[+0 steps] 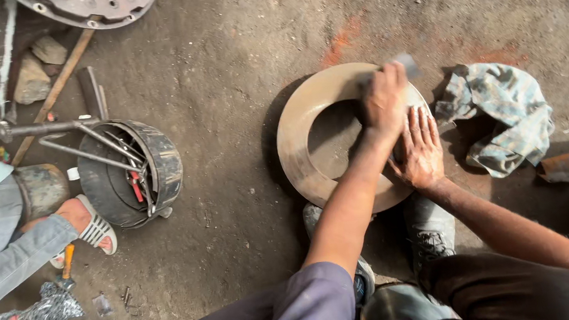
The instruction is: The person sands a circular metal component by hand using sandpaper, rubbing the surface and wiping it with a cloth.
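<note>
Ring: a flat, wide metal annulus, tan and dusty, lying on the dirt floor just ahead of my shoes. Large open centre; floor shows through it.

Left hand: arm crosses over to the ring's far right band. Fingers are curled tight around a small grey pad, seemingly abrasive paper or a block, pressed onto the face. Pad is blurred.

Right hand: flat, fingers extended and close together, palm down on the ring's right band just beside the left. It grips nothing; it pins the ring.

Judgement: step in hand is rubbing down the ring's face, right-side sector. The rest of the face looks evenly dull, so I cannot tell how much is done. Next move calls for steady downward pressure from the right hand so the ring does not skate on the dirt, and for turning the ring to bring a fresh sector under the pad.

Surroundings: crumpled checked rag just right of the ring. Well apart at left, a dark drum with rods inside, and another person's sandalled foot.
</note>
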